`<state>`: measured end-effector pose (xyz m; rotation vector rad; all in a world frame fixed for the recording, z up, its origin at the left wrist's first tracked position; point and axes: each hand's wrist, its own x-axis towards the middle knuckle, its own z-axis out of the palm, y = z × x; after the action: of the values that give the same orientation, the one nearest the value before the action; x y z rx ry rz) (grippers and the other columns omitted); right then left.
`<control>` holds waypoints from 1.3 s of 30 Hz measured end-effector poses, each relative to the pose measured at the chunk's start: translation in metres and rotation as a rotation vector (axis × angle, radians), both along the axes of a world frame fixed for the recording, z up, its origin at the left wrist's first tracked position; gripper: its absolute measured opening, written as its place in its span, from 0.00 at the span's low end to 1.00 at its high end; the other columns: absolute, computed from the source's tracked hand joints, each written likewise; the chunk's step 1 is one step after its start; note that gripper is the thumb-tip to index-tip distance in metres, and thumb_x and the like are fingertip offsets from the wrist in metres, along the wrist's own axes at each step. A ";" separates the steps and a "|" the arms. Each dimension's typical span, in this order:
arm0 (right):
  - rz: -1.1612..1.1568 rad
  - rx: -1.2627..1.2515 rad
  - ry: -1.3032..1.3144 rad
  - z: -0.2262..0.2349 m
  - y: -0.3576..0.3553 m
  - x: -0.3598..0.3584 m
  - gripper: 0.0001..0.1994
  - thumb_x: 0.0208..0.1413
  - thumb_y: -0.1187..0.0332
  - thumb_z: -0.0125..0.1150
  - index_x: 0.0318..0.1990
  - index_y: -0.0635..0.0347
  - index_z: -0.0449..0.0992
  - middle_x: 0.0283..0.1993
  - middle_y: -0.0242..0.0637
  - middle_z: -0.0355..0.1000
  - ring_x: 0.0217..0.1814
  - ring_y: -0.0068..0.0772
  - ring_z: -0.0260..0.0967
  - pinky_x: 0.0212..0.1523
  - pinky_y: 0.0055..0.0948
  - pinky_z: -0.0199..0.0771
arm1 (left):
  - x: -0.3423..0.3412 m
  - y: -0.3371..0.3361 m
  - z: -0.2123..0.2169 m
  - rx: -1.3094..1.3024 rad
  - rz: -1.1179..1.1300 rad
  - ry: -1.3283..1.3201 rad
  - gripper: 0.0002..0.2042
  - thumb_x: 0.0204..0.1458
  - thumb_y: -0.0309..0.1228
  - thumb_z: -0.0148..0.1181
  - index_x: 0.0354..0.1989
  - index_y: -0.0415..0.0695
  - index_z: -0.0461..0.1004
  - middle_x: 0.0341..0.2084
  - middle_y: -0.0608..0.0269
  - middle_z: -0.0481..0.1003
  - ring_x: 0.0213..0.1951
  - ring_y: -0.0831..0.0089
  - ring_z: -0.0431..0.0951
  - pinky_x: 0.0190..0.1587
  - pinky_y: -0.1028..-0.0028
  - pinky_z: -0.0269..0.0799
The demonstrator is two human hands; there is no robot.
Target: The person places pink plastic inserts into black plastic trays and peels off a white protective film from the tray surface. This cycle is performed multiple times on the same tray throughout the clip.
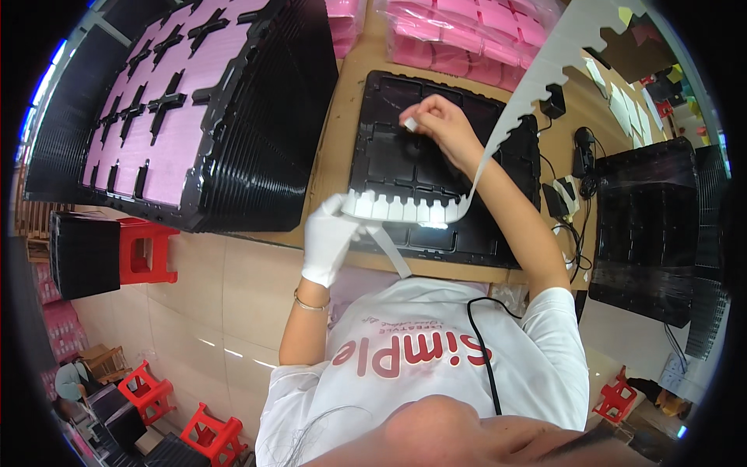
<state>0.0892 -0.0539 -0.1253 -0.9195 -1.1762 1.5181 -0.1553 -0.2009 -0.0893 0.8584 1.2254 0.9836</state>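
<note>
My left hand (325, 245), in a white glove, is closed on a white strip of tab-shaped stickers (397, 210) along the near part of a black plastic tray (389, 167). From there the strip curves right and rises past my right forearm to the top of the view, its edge notched. A narrow loose tail hangs below the glove. My bare right hand (445, 128) is over the far part of the tray, thumb and finger pinching a small white sticker (411, 124). Whether that sticker touches the tray, I cannot tell.
A tall stack of black trays (257, 117) with pink sheets on top stands at the left. Pink packs in clear plastic (467, 39) lie behind the tray. Cables and a black device (583, 152) are to the right, before more black trays (646, 226). Red stools (148, 253) stand on the floor.
</note>
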 end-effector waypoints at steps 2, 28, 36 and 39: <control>0.056 -0.242 0.154 0.025 -0.051 -0.007 0.09 0.59 0.76 0.50 0.47 0.65 0.69 0.44 0.48 0.74 0.43 0.35 0.74 0.45 0.27 0.75 | 0.001 0.001 -0.005 0.025 0.059 -0.025 0.06 0.54 0.22 0.57 0.39 0.37 0.76 0.29 0.65 0.78 0.25 0.85 0.73 0.25 0.85 0.66; 0.208 0.609 -0.866 0.007 -0.113 -0.062 0.05 0.42 0.71 0.63 0.28 0.58 0.73 0.25 0.36 0.68 0.28 0.37 0.69 0.30 0.32 0.70 | -0.024 -0.045 -0.032 0.071 0.102 0.059 0.15 0.50 0.16 0.55 0.48 0.32 0.74 0.35 0.58 0.76 0.29 0.77 0.78 0.31 0.82 0.74; 0.244 0.459 -0.920 0.018 -0.109 -0.067 0.06 0.45 0.72 0.61 0.28 0.66 0.74 0.26 0.45 0.71 0.29 0.45 0.73 0.33 0.37 0.73 | -0.022 -0.038 -0.032 0.061 0.064 0.132 0.11 0.52 0.17 0.55 0.43 0.33 0.76 0.35 0.60 0.76 0.29 0.79 0.78 0.32 0.82 0.74; 0.228 0.507 -0.925 0.014 -0.109 -0.068 0.06 0.43 0.73 0.61 0.28 0.66 0.73 0.27 0.45 0.71 0.29 0.44 0.72 0.33 0.36 0.73 | -0.018 -0.037 -0.025 0.060 0.057 0.167 0.09 0.53 0.19 0.54 0.42 0.35 0.77 0.34 0.61 0.76 0.30 0.79 0.78 0.33 0.82 0.74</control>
<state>0.0212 -0.1629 -0.1110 -1.1826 -2.2582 0.8401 -0.1735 -0.2375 -0.1145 0.9728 1.3744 1.0149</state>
